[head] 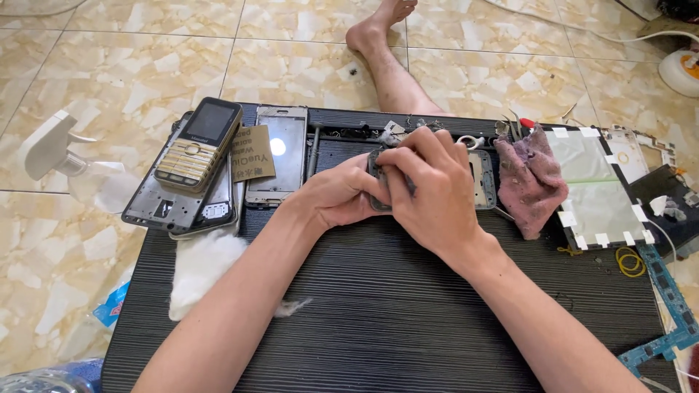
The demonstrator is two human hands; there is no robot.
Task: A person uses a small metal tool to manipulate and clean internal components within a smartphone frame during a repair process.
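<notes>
Black ribbed board (393, 320) underlies both forearms; cotton wad (200, 269) lies near the left arm. Mid-board, left hand (336, 195) and right hand (429, 191) close together on a small dark part (376, 175), fingers pinched tight around it, largely hiding it. Judged step: working the part by fingertip; steady, fine pressure is needed. Beyond: keypad phone (198, 143), phone frames (277, 156), rag (529, 178), taped panel (593, 185).

small dark phone part (376, 180), mostly hidden
</notes>
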